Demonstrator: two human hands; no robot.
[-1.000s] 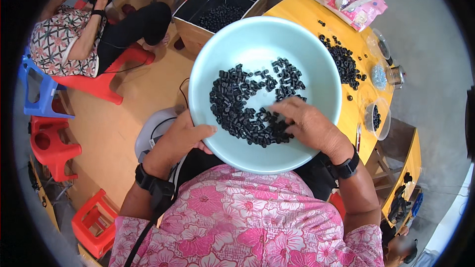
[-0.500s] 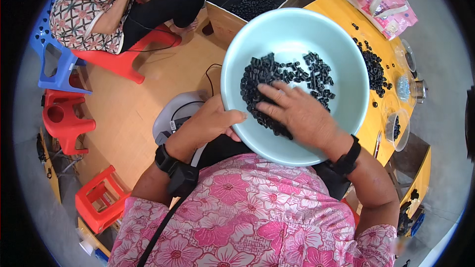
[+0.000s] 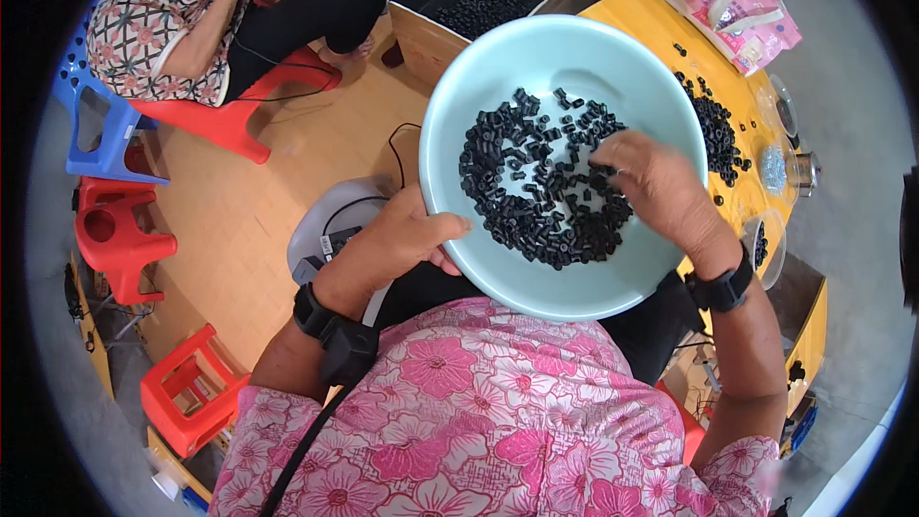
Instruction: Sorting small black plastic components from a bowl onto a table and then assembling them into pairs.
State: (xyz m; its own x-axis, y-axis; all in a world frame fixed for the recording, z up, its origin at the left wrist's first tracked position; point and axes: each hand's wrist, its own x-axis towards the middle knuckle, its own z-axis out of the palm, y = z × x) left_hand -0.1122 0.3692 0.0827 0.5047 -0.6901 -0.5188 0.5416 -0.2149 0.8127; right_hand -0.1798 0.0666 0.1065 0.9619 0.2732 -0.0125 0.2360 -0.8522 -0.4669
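A wide pale-turquoise plastic basin [image 3: 574, 289] is tilted over my lap. Many small black tubular pieces [image 3: 536, 239] lie loose in it, spread in a rough ring with patches of the basin's bottom showing between. My left hand [image 3: 407, 239] grips the left rim, thumb on top and fingers underneath. Inside the right part of the basin, my right hand [image 3: 656, 187] hovers by the pieces, its fingers bent, a little apart and slightly blurred. Nothing shows clearly between them.
A yellow table [image 3: 637, 14] at right carries a heap of black pieces [image 3: 713, 134], clear plastic tubs [image 3: 766, 239] and a pink bag [image 3: 732, 14]. Behind the basin stands a box [image 3: 421, 33] of black pieces. A seated person [image 3: 182, 38] and red stools [image 3: 191, 388] are at left.
My right hand has swept from the middle of the basin to its right side, fingers now curled. The black pieces have spread from piles into a ring. My left hand keeps its grip.
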